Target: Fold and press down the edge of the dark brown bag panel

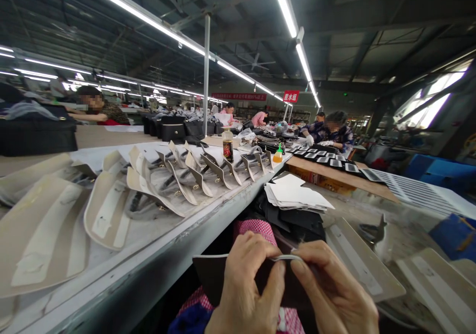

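Both hands pinch the upper edge of a dark brown panel [208, 274] with a pale rim, held up in front of my lap. My left hand [247, 279] grips it left of centre, thumb in front and fingers over the edge. Close beside it, my right hand [329, 282] pinches the same edge between thumb and forefinger. A short pale strip of the edge shows between the two thumbs. The lower part of the panel is hidden behind my hands.
Rows of curved beige panels [107, 210] with straps cover the bench [178, 254] on the left. Beyond stand a bottle [227, 148] and an orange glue bottle [277, 154]. White sheets [295, 195] lie ahead; more beige panels [362, 259] lie right. Co-workers [334, 131] work farther back.
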`<state>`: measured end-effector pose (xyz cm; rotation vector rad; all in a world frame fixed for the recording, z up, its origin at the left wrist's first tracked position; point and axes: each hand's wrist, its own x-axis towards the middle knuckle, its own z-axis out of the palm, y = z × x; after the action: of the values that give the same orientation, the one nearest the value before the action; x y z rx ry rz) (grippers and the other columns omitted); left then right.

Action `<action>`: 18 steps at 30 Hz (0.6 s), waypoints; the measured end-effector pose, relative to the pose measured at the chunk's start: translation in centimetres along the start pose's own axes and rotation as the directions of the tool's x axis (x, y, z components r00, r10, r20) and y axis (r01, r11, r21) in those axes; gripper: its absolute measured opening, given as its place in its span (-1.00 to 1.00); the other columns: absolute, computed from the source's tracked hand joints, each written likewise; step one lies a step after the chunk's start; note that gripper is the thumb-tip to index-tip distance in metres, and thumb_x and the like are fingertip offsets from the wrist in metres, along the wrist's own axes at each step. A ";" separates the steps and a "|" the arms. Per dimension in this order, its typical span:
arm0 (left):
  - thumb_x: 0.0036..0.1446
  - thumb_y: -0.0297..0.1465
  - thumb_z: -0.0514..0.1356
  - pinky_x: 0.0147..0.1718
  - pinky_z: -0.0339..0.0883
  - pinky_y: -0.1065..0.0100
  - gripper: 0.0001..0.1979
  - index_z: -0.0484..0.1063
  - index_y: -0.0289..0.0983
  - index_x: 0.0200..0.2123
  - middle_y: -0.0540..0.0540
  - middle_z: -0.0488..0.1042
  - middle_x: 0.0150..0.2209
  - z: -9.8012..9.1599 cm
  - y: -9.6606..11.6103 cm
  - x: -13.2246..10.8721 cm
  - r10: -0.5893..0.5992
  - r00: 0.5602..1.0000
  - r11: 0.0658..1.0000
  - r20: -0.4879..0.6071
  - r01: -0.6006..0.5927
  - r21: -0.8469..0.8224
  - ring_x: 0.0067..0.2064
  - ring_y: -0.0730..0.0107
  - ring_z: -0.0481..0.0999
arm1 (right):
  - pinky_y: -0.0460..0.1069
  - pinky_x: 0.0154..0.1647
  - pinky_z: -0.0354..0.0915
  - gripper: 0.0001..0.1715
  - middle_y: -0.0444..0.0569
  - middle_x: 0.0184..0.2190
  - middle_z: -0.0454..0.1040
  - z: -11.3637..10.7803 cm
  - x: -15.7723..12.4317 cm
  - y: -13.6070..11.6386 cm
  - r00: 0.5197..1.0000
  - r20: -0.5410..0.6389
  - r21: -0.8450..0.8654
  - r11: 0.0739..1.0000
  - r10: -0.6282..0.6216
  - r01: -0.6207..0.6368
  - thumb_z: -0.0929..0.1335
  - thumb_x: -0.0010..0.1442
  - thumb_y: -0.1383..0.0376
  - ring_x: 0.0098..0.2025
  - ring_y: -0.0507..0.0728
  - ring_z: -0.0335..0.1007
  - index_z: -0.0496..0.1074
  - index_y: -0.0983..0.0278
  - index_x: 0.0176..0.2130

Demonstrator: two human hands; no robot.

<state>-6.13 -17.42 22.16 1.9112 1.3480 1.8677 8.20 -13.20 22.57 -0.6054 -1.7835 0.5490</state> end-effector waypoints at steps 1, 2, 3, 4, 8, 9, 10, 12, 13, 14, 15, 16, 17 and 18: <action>0.25 -0.58 0.11 -0.27 0.27 0.25 -0.83 0.40 -0.28 -0.37 -0.07 0.42 -0.41 0.0 0.0 -0.1 -0.005 1.000 1.000 -0.011 0.006 0.019 -0.32 0.26 0.40 | -0.15 -0.28 0.36 -0.86 -0.18 -0.37 0.47 0.0 -0.1 0.1 1.000 0.000 0.004 1.000 -0.009 0.009 0.40 0.31 0.39 -0.35 0.04 0.45 0.48 0.13 -0.25; 0.24 -0.58 0.11 -0.27 0.26 0.24 -0.83 0.39 -0.28 -0.38 -0.07 0.42 -0.42 0.1 0.0 -0.2 -0.006 1.000 0.999 -0.023 0.007 0.035 -0.32 0.26 0.39 | -0.15 -0.27 0.36 -0.87 -0.18 -0.37 0.47 0.0 -0.2 0.2 1.000 -0.003 0.007 1.000 -0.018 0.018 0.40 0.31 0.39 -0.34 0.03 0.45 0.48 0.13 -0.25; 0.24 -0.59 0.10 -0.28 0.25 0.24 -0.83 0.39 -0.28 -0.38 -0.08 0.42 -0.42 0.1 0.0 -0.2 0.003 0.999 0.999 -0.033 -0.001 0.049 -0.32 0.26 0.39 | -0.16 -0.26 0.36 -0.87 -0.19 -0.37 0.47 0.0 -0.2 0.3 1.000 -0.008 0.009 1.000 -0.025 0.025 0.40 0.30 0.39 -0.34 0.03 0.45 0.48 0.13 -0.25; 0.24 -0.59 0.11 -0.30 0.24 0.25 -0.83 0.39 -0.29 -0.38 -0.08 0.43 -0.43 0.1 -0.1 -0.2 0.030 0.999 0.998 -0.039 -0.027 0.064 -0.33 0.26 0.39 | -0.17 -0.25 0.36 -0.87 -0.19 -0.36 0.47 0.0 -0.3 0.4 1.000 -0.013 0.011 1.000 -0.021 0.022 0.40 0.30 0.39 -0.33 0.02 0.45 0.48 0.13 -0.25; 0.25 -0.64 0.10 -0.34 0.18 0.28 -0.81 0.36 -0.28 -0.36 -0.06 0.47 -0.44 0.2 -0.6 -0.2 0.208 0.976 0.969 -0.065 -0.196 0.152 -0.37 0.31 0.38 | -0.20 -0.24 0.36 -0.89 -0.20 -0.37 0.48 0.0 -0.4 0.6 1.000 -0.012 0.033 0.999 0.016 -0.016 0.41 0.31 0.36 -0.33 0.01 0.44 0.50 0.13 -0.26; 0.26 -0.64 0.10 -0.33 0.18 0.28 -0.81 0.35 -0.27 -0.35 -0.05 0.47 -0.44 0.2 -0.8 -0.2 0.233 0.970 0.960 -0.067 -0.219 0.172 -0.37 0.31 0.38 | -0.21 -0.25 0.36 -0.90 -0.21 -0.38 0.49 0.0 -0.4 0.6 1.000 -0.012 0.040 0.999 0.026 -0.026 0.41 0.31 0.34 -0.34 0.00 0.44 0.50 0.13 -0.27; 0.28 -0.63 0.09 -0.33 0.18 0.28 -0.81 0.35 -0.27 -0.35 -0.05 0.47 -0.44 0.2 -0.9 -0.2 0.244 0.967 0.956 -0.069 -0.228 0.187 -0.37 0.32 0.37 | -0.23 -0.27 0.36 -0.90 -0.21 -0.38 0.48 0.0 -0.3 0.6 0.999 -0.016 0.050 0.998 0.037 -0.036 0.41 0.31 0.33 -0.35 0.00 0.44 0.50 0.13 -0.27; 0.34 -0.56 0.09 -0.34 0.19 0.29 -0.80 0.34 -0.27 -0.37 -0.05 0.46 -0.45 0.1 -1.1 -0.1 0.246 0.966 0.952 -0.079 -0.226 0.206 -0.38 0.31 0.37 | -0.24 -0.29 0.37 -0.90 -0.21 -0.39 0.48 0.0 -0.2 0.5 0.997 -0.021 0.080 0.994 0.072 -0.070 0.40 0.33 0.30 -0.36 -0.01 0.44 0.51 0.13 -0.28; 0.37 -0.50 0.10 -0.35 0.20 0.29 -0.79 0.34 -0.27 -0.38 -0.06 0.45 -0.46 0.1 -1.1 -0.1 0.245 0.966 0.951 -0.082 -0.223 0.213 -0.39 0.31 0.37 | -0.25 -0.30 0.37 -0.90 -0.21 -0.39 0.48 0.0 -0.2 0.5 0.996 -0.023 0.100 0.991 0.092 -0.089 0.40 0.33 0.29 -0.37 -0.01 0.44 0.51 0.13 -0.28; 0.39 -0.43 0.12 -0.36 0.21 0.29 -0.76 0.34 -0.27 -0.39 -0.06 0.45 -0.48 0.1 -1.1 0.0 0.242 0.967 0.951 -0.084 -0.219 0.218 -0.39 0.30 0.37 | -0.26 -0.31 0.38 -0.89 -0.21 -0.40 0.48 0.0 -0.2 0.5 0.993 -0.025 0.121 0.986 0.115 -0.111 0.40 0.34 0.28 -0.38 -0.02 0.44 0.51 0.13 -0.28; 0.39 -0.37 0.15 -0.37 0.22 0.29 -0.75 0.35 -0.27 -0.40 -0.06 0.45 -0.48 0.1 -1.1 0.0 0.239 0.967 0.951 -0.087 -0.215 0.224 -0.40 0.29 0.37 | -0.26 -0.32 0.38 -0.89 -0.20 -0.40 0.48 0.0 -0.2 0.5 0.990 -0.028 0.138 0.981 0.138 -0.133 0.40 0.34 0.26 -0.39 -0.02 0.44 0.51 0.13 -0.29; 0.37 -0.33 0.18 -0.38 0.23 0.29 -0.74 0.36 -0.28 -0.40 -0.06 0.45 -0.49 0.1 -1.1 0.0 0.236 0.967 0.950 -0.090 -0.211 0.229 -0.40 0.28 0.38 | -0.26 -0.32 0.38 -0.89 -0.20 -0.40 0.48 0.0 -0.2 0.5 0.986 -0.031 0.150 0.976 0.163 -0.157 0.40 0.34 0.25 -0.40 -0.02 0.43 0.51 0.14 -0.29; 0.35 -0.33 0.21 -0.38 0.23 0.29 -0.75 0.38 -0.28 -0.39 -0.07 0.46 -0.48 0.1 -1.1 0.0 0.232 0.969 0.950 -0.090 -0.206 0.234 -0.40 0.27 0.38 | -0.26 -0.33 0.37 -0.89 -0.20 -0.41 0.47 0.1 -0.2 0.6 0.982 -0.040 0.155 0.972 0.187 -0.179 0.41 0.34 0.23 -0.40 -0.02 0.43 0.52 0.14 -0.28; 0.33 -0.35 0.23 -0.38 0.24 0.28 -0.78 0.40 -0.29 -0.38 -0.08 0.47 -0.48 0.2 -1.1 0.0 0.228 0.969 0.950 -0.090 -0.201 0.238 -0.40 0.26 0.39 | -0.26 -0.34 0.37 -0.88 -0.20 -0.41 0.47 0.2 -0.3 0.7 0.977 -0.050 0.158 0.967 0.209 -0.199 0.41 0.34 0.22 -0.40 -0.02 0.42 0.52 0.14 -0.28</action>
<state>-6.50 -16.69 21.37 2.1695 1.5014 2.0306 8.20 -12.84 21.89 -0.6969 -1.6093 0.7899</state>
